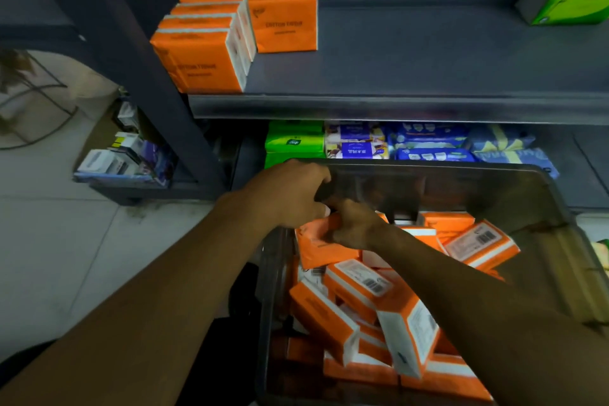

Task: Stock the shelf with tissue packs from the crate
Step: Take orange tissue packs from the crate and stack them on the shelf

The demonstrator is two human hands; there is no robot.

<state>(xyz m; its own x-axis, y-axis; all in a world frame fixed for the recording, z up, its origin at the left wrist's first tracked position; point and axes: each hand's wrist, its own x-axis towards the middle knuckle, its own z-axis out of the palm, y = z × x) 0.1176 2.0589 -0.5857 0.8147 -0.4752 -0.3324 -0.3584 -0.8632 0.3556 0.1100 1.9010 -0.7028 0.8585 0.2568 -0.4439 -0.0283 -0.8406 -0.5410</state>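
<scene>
Both forearms reach forward from the bottom of the view and meet over the far left corner of the crate (540, 204). The left hand (290, 194) sits back-up above the corner, its fingers curled downward and its thumb tip against the top edge of an orange tissue pack (318, 250). The right hand (354, 224) comes in from the right, fingers pinching that same pack by its upper edge.

The left fingertips are lost in the shadow under the palm, so I cannot tell whether they grip the pack or the crate rim. The print on the pack is blurred.

The pack is orange with white ends, tilted against the crate's left wall, on top of a loose heap of packs (359, 283) of the same kind. Above, on the dark shelf (428, 53), two rows of standing orange packs (204, 53) fill the left end.
</scene>
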